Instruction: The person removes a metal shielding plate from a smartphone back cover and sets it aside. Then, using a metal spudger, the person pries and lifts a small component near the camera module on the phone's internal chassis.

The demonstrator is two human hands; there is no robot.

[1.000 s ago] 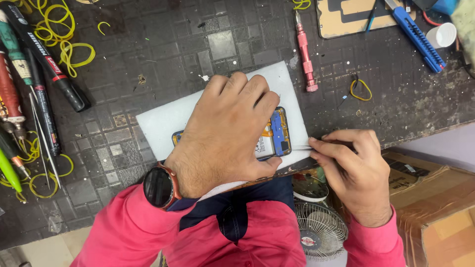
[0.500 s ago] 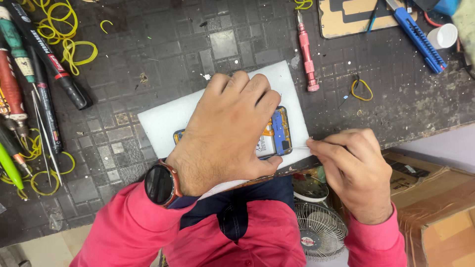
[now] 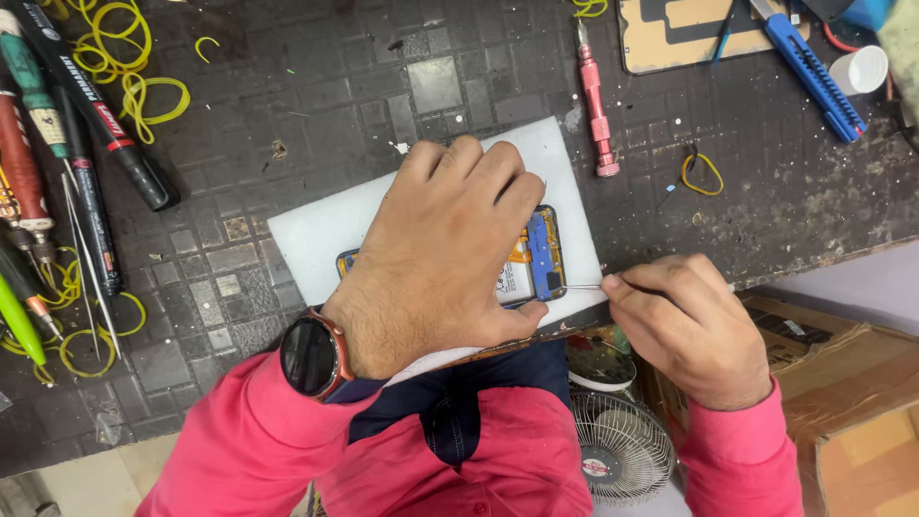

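At the mat's (image 3: pixel 316 57) near edge, our left hand (image 3: pixel 450 249) stays flat on the opened phone (image 3: pixel 536 258) while our right hand (image 3: pixel 684 321), pinching tweezers (image 3: pixel 579 286), has edged their tip into its frame.

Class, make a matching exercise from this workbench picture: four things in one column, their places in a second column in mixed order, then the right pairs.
1. left hand
2. right hand
3. pink screwdriver
4. blue knife

A. top right of the mat
B. pressing on the opened phone
C. beyond the white pad
D. holding thin tweezers at the phone's edge

Pairs: 1-B, 2-D, 3-C, 4-A
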